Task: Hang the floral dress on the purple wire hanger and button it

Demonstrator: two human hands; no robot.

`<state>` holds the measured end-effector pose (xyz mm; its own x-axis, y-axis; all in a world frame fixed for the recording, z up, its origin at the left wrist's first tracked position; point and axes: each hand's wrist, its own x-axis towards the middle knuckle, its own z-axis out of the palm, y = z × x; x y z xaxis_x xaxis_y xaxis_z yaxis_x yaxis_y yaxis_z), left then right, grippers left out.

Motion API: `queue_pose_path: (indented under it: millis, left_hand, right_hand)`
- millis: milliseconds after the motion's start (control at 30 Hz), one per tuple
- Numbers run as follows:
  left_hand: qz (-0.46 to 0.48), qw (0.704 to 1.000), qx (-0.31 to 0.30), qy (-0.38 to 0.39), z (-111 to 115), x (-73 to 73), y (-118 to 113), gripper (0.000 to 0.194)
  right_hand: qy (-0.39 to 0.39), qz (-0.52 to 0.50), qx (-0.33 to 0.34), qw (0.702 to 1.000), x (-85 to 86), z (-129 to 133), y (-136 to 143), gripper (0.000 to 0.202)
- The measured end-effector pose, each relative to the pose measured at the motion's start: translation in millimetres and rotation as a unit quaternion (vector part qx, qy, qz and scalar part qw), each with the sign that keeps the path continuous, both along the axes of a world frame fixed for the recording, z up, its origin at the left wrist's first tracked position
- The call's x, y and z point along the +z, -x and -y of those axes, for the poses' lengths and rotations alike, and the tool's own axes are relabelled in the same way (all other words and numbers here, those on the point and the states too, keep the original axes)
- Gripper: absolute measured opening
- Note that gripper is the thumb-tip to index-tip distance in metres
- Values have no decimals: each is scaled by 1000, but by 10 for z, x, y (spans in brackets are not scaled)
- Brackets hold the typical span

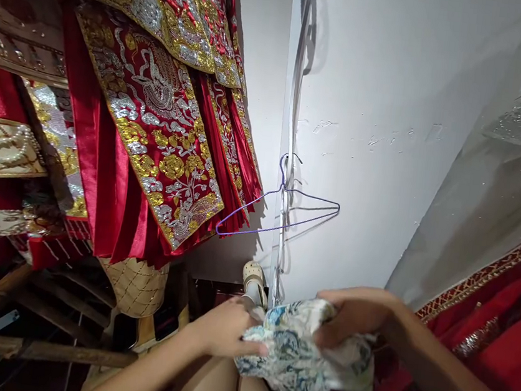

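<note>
Bunched above my lap is a white cloth [290,349] with a blue and green leafy print; it looks like a garment, but its kind does not show. My left hand [231,330] grips its left side, the thumb lying on top. My right hand [350,319] is closed on the upper right part, slightly blurred. Ahead of both hands, a bare purple wire hanger [281,217] hangs by its hook from a white metal rack [296,99] against the wall.
Red costumes with gold and silver embroidery [169,128] hang at the left, over a wooden frame [54,351]. More red trimmed fabric [506,305] lies at the right beside a clear plastic sheet [490,165]. A beige clog [254,273] shows on the floor.
</note>
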<state>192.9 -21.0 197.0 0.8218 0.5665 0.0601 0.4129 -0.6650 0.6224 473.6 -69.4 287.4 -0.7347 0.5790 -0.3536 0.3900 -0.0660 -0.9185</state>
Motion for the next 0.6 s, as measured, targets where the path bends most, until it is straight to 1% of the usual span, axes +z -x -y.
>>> queue_pose_path:
  millis: [33, 67, 100, 133, 200, 233, 267, 300, 333, 400, 433, 500, 600]
  left_hand:
    - [-20, 999, 37, -31, -42, -22, 121, 43]
    - [-36, 995, 75, -52, -89, -6, 235, 36]
    - [-43, 991, 112, -65, -138, 44, 335, 30]
    - [-33, 985, 152, -73, -186, 122, 414, 25]
    - [17, 973, 214, -80, -274, 323, 504, 21]
    - [52, 967, 237, -75, -315, 429, 520, 21]
    - [88, 960, 256, -66, -356, 528, 524, 21]
    - [123, 952, 274, -56, -398, 617, 523, 21]
    - [154, 943, 293, -47, -443, 690, 520, 21]
    - [186, 924, 330, -42, -533, 793, 523, 22]
    - [186, 920, 342, -44, -574, 823, 528, 21]
    - [165, 922, 346, -46, -627, 854, 536, 17]
    - [150, 937, 311, -60, -605, 876, 486, 10]
  right_hand:
    - [-58, 26, -16, 998, 16, -75, -104, 36]
    - [-121, 36, -60, 990, 11, -175, -185, 31]
    - [-188, 30, -124, 974, -14, -298, -235, 24]
    - [-251, 9, -202, 947, -52, -439, -253, 20]
    - [-346, -48, -353, 868, -140, -759, -202, 31]
    - [-370, -68, -408, 832, -178, -925, -151, 37]
    - [-381, -74, -446, 807, -209, -1086, -95, 40]
    - [-383, -72, -462, 797, -236, -1233, -44, 39]
    - [-382, -70, -466, 795, -260, -1358, -6, 35]
    - [-374, -63, -456, 805, -312, -1511, 18, 22]
    - [-371, -62, -450, 810, -343, -1532, 3, 18]
    - [-369, -63, -446, 813, -411, -1474, -66, 16]
    - [-370, -65, -451, 810, -492, -1230, -185, 13]
